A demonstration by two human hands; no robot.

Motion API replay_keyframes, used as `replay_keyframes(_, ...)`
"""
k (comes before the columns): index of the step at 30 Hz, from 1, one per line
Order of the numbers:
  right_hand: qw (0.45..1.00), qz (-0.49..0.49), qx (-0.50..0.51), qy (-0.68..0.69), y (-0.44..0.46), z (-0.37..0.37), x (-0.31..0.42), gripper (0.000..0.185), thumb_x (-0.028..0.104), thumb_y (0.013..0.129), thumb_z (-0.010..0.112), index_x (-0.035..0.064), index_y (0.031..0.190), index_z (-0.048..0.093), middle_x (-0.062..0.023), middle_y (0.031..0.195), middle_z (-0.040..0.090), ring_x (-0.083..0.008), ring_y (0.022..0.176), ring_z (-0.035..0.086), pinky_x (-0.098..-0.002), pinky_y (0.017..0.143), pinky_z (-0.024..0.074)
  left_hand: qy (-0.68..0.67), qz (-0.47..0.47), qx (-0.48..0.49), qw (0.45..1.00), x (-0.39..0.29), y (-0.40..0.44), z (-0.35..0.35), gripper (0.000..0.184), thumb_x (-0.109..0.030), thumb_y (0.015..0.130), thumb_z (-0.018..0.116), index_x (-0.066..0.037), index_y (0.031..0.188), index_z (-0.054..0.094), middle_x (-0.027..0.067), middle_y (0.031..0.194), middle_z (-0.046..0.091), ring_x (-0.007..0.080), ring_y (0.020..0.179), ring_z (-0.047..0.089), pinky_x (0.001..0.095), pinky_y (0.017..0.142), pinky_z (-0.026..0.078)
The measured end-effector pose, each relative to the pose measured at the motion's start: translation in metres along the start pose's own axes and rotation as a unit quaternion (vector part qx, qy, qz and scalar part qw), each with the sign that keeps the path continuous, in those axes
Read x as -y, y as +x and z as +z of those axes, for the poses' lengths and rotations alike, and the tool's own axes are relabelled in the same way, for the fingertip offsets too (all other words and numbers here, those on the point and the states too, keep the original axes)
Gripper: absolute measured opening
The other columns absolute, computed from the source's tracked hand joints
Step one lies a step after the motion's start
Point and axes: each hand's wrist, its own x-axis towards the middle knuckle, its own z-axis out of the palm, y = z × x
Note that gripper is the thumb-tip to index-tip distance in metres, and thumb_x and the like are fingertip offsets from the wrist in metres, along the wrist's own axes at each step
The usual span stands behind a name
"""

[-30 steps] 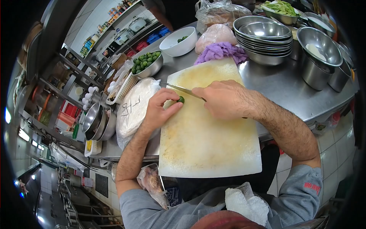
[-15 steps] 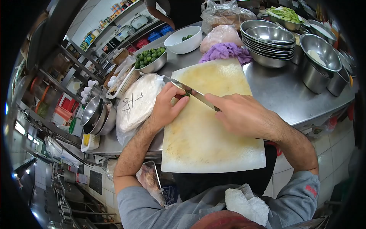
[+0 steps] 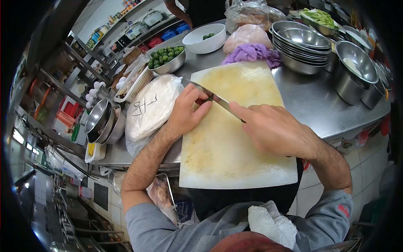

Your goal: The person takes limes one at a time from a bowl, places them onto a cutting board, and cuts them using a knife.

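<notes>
My right hand (image 3: 270, 128) grips a knife (image 3: 221, 102), its long blade slanting up and left across the cutting board (image 3: 235, 161). Under the blade, the fingertips of my left hand (image 3: 187, 111) pinch a small green citrus fruit (image 3: 209, 100), mostly hidden by fingers and steel. Both hands are over the worn, yellow-stained board. Beyond them, a metal bowl (image 3: 175, 66) is heaped with small green citrus fruits (image 3: 161, 57). Next to it, a white bowl (image 3: 201, 45) holds a few similar fruits.
A plastic-wrapped white package (image 3: 149, 107) lies left of the board. A purple cloth (image 3: 249, 53) touches its far edge, near bagged pale food (image 3: 248, 38). Stacked metal bowls (image 3: 300, 52) stand at the back right. Another person (image 3: 201, 12) is across the counter.
The view has shifted slightly. My hands keep the same holds, and the knife is still over the fruit at nearly the same angle.
</notes>
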Motion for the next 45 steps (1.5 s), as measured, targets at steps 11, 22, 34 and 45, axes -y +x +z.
replay_keyframes(11,0.999,0.033,0.034,0.01,0.042,0.004,0.004,0.054,0.004,0.084,0.051,-0.0068,0.135,0.04,-0.0256,0.095,0.063,-0.0399,0.092,0.064,-0.0456,0.079,0.0518,-0.003,0.009,0.001,1.0,0.001,0.0,-0.001,0.013,-0.002,0.082,0.069,0.002,0.088,0.057,0.0107,0.089,0.053,0.022,0.078,0.063,0.031,0.068,0.053)
replay_keyframes(22,0.999,0.035,0.023,0.012,0.061,0.004,0.005,0.037,0.003,0.082,0.054,-0.003,0.119,0.051,-0.0239,0.093,0.065,-0.0398,0.09,0.066,-0.0454,0.077,0.0538,-0.008,0.006,0.006,1.0,0.001,0.001,-0.001,0.014,0.0,0.081,0.069,0.002,0.089,0.058,0.0108,0.09,0.054,0.0217,0.078,0.063,0.0308,0.069,0.053)
replay_keyframes(34,0.996,0.064,0.055,0.035,0.077,0.006,0.002,0.042,0.009,0.09,0.053,0.0062,0.131,0.045,-0.0205,0.094,0.066,-0.0391,0.088,0.065,-0.0476,0.077,0.0505,-0.012,0.005,0.002,1.0,0.002,0.0,0.0,0.015,0.001,0.08,0.069,0.001,0.09,0.058,0.0104,0.091,0.054,0.0213,0.079,0.063,0.0298,0.068,0.054)
replay_keyframes(45,0.99,0.035,-0.11,0.085,0.069,-0.024,-0.036,0.038,0.01,0.087,0.055,0.003,0.124,0.055,-0.0212,0.098,0.066,-0.0341,0.09,0.065,-0.0404,0.082,0.0494,-0.012,-0.046,0.004,0.999,0.011,0.007,-0.002,0.02,-0.01,0.081,0.07,-0.001,0.095,0.059,0.0096,0.09,0.059,0.0199,0.079,0.063,0.0313,0.072,0.052)
